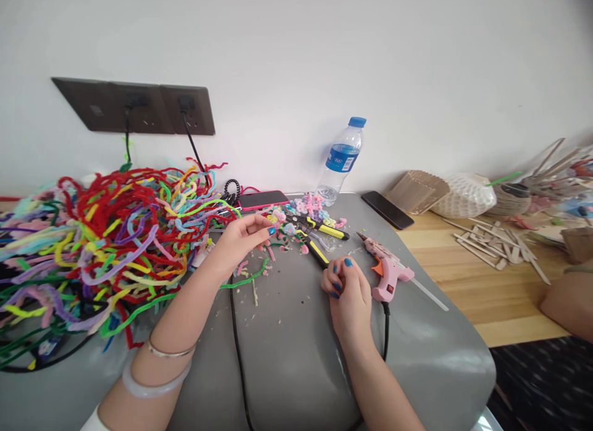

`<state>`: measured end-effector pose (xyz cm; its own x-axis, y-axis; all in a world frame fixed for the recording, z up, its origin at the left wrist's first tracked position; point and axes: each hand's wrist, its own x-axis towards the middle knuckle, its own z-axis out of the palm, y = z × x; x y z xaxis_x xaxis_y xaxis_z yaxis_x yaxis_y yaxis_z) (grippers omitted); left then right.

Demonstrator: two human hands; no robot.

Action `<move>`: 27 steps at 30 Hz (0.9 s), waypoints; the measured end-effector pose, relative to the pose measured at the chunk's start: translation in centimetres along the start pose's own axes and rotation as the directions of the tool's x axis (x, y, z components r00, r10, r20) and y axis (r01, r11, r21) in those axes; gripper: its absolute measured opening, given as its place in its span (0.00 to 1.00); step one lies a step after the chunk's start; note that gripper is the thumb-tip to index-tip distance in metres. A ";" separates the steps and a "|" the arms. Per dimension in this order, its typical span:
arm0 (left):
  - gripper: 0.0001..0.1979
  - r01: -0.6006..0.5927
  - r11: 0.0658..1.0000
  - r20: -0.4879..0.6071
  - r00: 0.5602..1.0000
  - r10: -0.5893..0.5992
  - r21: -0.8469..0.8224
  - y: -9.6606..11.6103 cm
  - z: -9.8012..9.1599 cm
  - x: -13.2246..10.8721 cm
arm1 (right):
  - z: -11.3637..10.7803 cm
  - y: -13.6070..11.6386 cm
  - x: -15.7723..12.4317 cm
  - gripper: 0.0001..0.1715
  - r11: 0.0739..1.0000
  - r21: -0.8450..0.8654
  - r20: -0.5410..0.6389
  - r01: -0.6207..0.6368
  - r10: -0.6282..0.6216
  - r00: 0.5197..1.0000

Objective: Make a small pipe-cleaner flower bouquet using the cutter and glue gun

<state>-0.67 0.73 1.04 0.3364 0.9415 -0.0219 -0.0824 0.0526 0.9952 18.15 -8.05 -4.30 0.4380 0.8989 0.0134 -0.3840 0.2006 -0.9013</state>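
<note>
My left hand [248, 236] is raised over the grey table, thumb and fingertips pressed together beside small fuzzy craft pieces [312, 204]; whatever it pinches is too small to make out. Curled fingers close up my right hand [347, 286], which is near the handles of yellow-and-black pliers [317, 249]; anything inside it is hidden. Just right of that hand lies a pink glue gun [391, 271] with a clear glue stick in its back. A green fuzzy stem [245, 283] rests below my left hand.
Tangled colourful pipe cleaners [120, 239] cover the left side. Behind are a pink-edged phone [263, 200], a water bottle [343, 159] and a black phone [386, 210]. Wooden sticks [500, 242] lie on the wooden table at right, near another person's arm. A black cable [236, 338] crosses the grey table.
</note>
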 end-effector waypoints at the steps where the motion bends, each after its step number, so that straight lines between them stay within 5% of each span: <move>1: 0.12 0.004 1.000 0.008 1.000 -0.004 0.001 0.0 0.0 0.0 | 0.0 0.0 0.0 0.20 1.000 -0.001 0.000 -0.002 0.002 1.000; 7: 0.11 0.079 0.979 0.122 0.987 -0.103 0.190 0.4 0.2 -0.3 | -0.1 0.0 0.1 0.20 1.000 0.007 0.001 -0.005 0.005 1.000; 15: 0.13 0.129 0.954 0.344 0.913 -0.220 0.270 -0.2 0.4 -0.5 | -0.1 0.0 0.1 0.20 0.999 0.028 0.002 -0.026 0.026 1.000; 27: 0.10 0.130 0.908 0.358 0.890 -0.284 0.399 -0.2 0.4 -0.5 | -0.1 0.0 0.1 0.20 1.000 0.015 0.014 -0.022 0.022 1.000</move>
<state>-0.42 0.12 0.86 0.6581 0.7035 -0.2684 0.3434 0.0367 0.9385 18.22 -8.02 -4.32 0.4184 0.9083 0.0000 -0.4059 0.1870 -0.8946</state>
